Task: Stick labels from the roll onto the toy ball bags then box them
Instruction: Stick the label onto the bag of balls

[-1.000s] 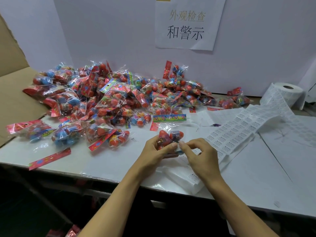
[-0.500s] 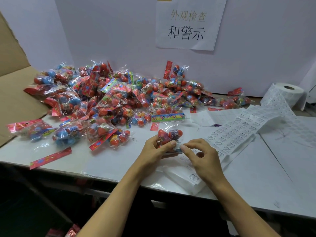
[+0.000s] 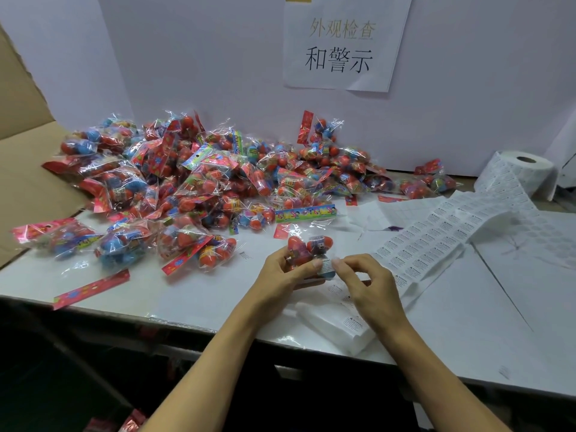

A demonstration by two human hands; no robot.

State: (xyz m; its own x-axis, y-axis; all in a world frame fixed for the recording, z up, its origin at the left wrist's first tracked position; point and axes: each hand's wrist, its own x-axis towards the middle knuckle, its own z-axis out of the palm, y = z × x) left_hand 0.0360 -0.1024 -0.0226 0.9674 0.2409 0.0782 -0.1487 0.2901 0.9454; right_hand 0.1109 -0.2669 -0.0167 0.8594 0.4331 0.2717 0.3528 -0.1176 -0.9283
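1. Head view. A small toy ball bag (image 3: 307,249) is held just above the white table (image 3: 467,322), in front of the pile of bags (image 3: 193,185), which is taken as the landmark.
2. The bag is gripped by the left hand (image 3: 282,277); its fingers are curled round the bag's left side, with the thumb laid across the front.
3. A white label (image 3: 326,265) is seen on the bag's lower right part. It is pinched or pressed at its edge by the right hand (image 3: 371,288), whose thumb and forefinger are bent in towards it; which of the two cannot be told.
4. To the right of the pile, an unrolled label strip (image 3: 436,241) is spread over the table, and it is traced back to the label roll (image 3: 523,173) standing at the far right.
5. To the left of the pile, a cardboard box flap (image 3: 21,169) is noted.
6. Behind the pile, a paper sign (image 3: 343,42) is fixed to the white back wall.
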